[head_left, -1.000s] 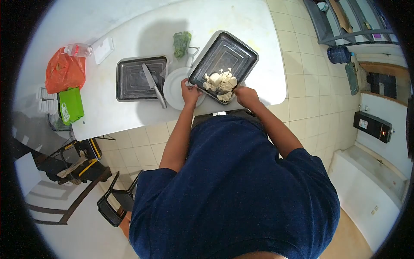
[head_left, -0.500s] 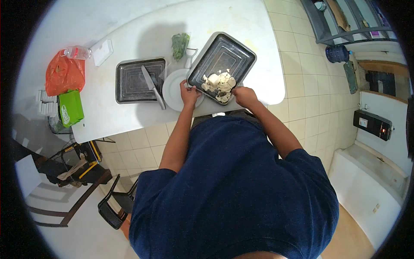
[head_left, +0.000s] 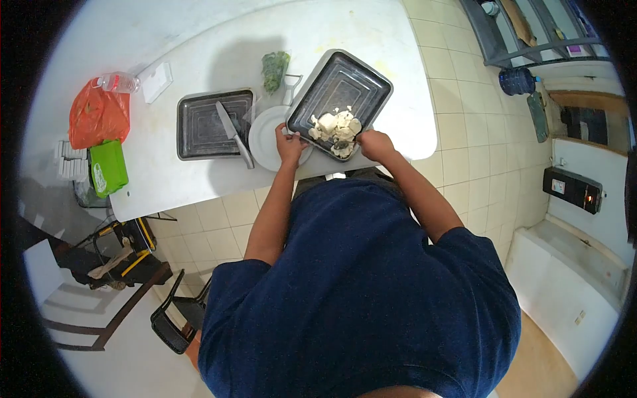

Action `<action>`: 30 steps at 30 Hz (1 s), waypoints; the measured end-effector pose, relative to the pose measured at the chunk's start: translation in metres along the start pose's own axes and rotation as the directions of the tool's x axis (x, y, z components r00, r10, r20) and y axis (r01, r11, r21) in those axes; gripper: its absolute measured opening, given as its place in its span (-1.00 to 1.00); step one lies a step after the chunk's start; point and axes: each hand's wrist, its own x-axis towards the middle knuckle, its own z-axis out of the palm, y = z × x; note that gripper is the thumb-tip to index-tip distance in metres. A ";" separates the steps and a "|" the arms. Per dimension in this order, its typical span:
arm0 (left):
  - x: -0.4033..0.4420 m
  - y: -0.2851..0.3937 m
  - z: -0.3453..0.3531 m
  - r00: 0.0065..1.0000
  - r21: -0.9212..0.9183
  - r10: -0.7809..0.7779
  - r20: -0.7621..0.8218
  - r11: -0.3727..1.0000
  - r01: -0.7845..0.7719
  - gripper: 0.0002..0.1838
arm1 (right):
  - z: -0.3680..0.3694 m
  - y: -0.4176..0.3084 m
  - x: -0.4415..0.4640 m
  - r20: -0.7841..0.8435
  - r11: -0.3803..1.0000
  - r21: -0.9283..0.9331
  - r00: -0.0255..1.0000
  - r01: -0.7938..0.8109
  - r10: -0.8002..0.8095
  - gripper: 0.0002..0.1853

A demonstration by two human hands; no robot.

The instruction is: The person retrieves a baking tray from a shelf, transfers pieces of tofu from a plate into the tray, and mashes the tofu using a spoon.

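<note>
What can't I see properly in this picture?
All in the head view:
- What, if anything, the right hand holds: its closed fingers hide it.
- The plate's right side: the tray with food and the left hand cover part of it.
- The inside of the orange bag: its sides hide it.
- What the pale food is: pieces too small to tell.

Left grip (head_left: 290,147) holding dark tray (head_left: 348,81), pale chunks (head_left: 336,124) inside; right grip (head_left: 376,145) curled at its edge.
</note>
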 end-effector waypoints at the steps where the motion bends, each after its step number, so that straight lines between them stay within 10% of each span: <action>1: -0.002 0.001 -0.001 1.000 -0.007 0.001 0.007 1.000 -0.001 -0.45 | -0.005 -0.002 0.000 -0.013 1.000 0.007 1.000 -0.003 0.003 -0.76; 30: 0.012 -0.010 0.000 1.000 0.030 0.016 -0.016 0.999 -0.015 -0.57 | 0.020 0.003 -0.003 -0.009 0.997 0.023 0.998 0.070 -0.070 -0.80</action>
